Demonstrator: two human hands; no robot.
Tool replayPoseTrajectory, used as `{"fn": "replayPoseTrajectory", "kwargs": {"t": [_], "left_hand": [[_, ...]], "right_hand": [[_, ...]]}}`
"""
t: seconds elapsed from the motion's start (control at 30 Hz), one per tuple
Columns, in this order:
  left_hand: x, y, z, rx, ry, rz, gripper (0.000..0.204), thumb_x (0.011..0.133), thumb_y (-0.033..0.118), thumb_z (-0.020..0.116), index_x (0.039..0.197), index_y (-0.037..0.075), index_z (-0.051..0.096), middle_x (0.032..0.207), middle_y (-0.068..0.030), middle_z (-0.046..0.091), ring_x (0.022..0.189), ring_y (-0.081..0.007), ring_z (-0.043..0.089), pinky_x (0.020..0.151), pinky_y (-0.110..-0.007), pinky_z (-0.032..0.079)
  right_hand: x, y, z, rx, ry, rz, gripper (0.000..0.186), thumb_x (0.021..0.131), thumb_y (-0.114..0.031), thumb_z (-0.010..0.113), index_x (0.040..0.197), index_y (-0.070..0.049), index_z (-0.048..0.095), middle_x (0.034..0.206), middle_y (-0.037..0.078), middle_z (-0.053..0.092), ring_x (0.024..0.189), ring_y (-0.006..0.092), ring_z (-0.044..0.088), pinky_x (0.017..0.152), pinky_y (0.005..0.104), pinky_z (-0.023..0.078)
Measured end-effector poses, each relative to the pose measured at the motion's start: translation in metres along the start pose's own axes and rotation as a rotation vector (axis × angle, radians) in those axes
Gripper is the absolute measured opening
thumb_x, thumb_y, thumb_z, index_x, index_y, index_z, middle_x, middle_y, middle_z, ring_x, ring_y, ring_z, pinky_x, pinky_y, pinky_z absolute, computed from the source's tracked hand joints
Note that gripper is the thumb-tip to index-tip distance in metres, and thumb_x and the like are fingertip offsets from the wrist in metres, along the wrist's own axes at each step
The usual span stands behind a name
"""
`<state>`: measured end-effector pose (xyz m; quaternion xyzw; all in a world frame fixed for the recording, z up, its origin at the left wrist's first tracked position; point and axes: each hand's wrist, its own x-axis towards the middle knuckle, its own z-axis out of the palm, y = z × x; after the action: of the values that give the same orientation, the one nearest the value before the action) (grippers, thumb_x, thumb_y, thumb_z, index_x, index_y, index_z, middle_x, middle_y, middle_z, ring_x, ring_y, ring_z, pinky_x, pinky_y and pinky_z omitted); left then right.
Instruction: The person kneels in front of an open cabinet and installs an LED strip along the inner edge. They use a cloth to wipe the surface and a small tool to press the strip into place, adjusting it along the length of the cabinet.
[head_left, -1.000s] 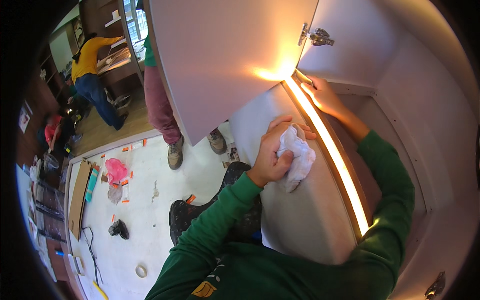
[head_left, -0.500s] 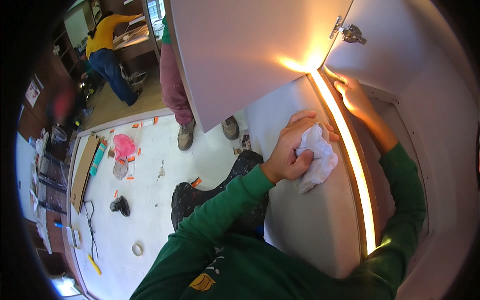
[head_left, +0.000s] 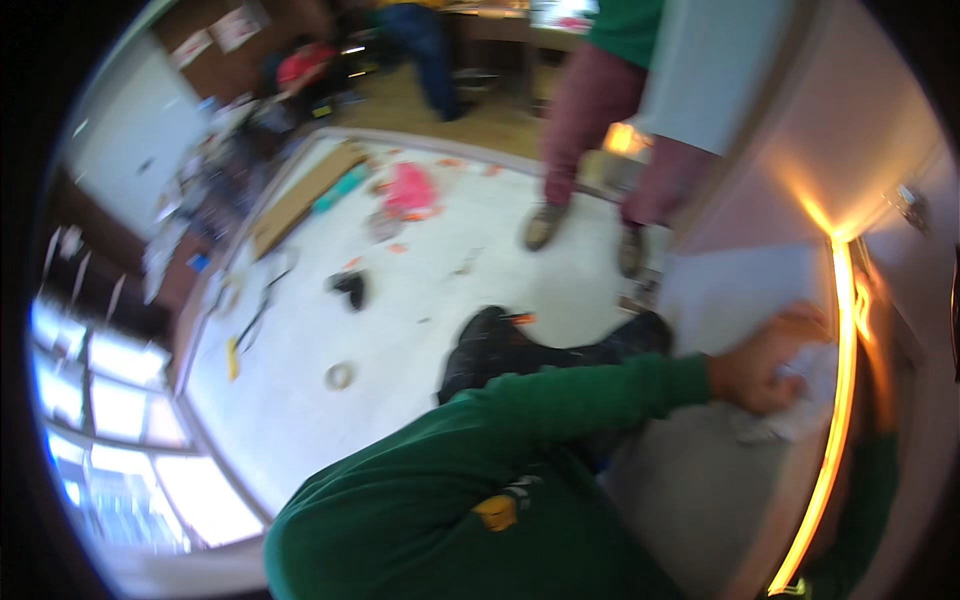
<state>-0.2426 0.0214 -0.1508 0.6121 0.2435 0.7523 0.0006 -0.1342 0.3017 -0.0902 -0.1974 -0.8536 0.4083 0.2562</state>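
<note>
My left hand (head_left: 762,362) is closed round a crumpled white cloth (head_left: 800,400), held just left of a glowing warm light strip (head_left: 843,350). The strip runs along a brown edge board of the pale cabinet, up to the inner corner by the door. Beyond the strip, my right hand (head_left: 868,300) is near its upper end, on the cabinet's inner side. Motion blur smears the right fingers, so their grip is unclear. A metal hinge (head_left: 908,208) sits above it on the cabinet wall.
On the white surface to the left lie a cardboard strip (head_left: 305,200), a teal roll (head_left: 342,188), a pink plastic bag (head_left: 410,190), a black object (head_left: 350,288), and a tape roll (head_left: 339,376). A person in maroon trousers (head_left: 590,110) stands by the door panel (head_left: 720,80).
My view has swung left, so the cabinet and both hands sit farther right in the picture. The white cloth remains in my left hand; the right stays near the strip's upper end.
</note>
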Motion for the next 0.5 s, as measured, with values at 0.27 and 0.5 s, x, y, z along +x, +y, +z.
{"fn": "replayPoseTrajectory", "kwargs": {"t": [0.27,0.5], "left_hand": [[-0.01,0.001,0.003,0.027,0.024,-0.034,0.043,0.075,0.03,0.055,0.104,-0.002,0.059,0.096,-0.0198,0.057,0.097,-0.0429,0.053,0.099,-0.052,0.041],[-0.012,-0.006,0.01,0.115,0.084,-0.003,0.045,0.079,0.033,0.054,0.107,-0.001,0.057,0.099,-0.0219,0.057,0.098,-0.0438,0.053,0.099,-0.053,0.041]], "right_hand": [[-0.002,0.017,-0.011,-0.197,0.077,0.029,0.045,0.105,-0.016,0.052,0.144,0.006,0.054,0.124,0.013,0.064,0.106,0.0183,0.058,0.093,0.03,0.046],[0.001,0.046,-0.032,-0.218,0.098,0.015,0.045,0.105,-0.016,0.05,0.143,0.006,0.054,0.132,0.017,0.062,0.117,0.0231,0.057,0.101,0.0326,0.045]]}}
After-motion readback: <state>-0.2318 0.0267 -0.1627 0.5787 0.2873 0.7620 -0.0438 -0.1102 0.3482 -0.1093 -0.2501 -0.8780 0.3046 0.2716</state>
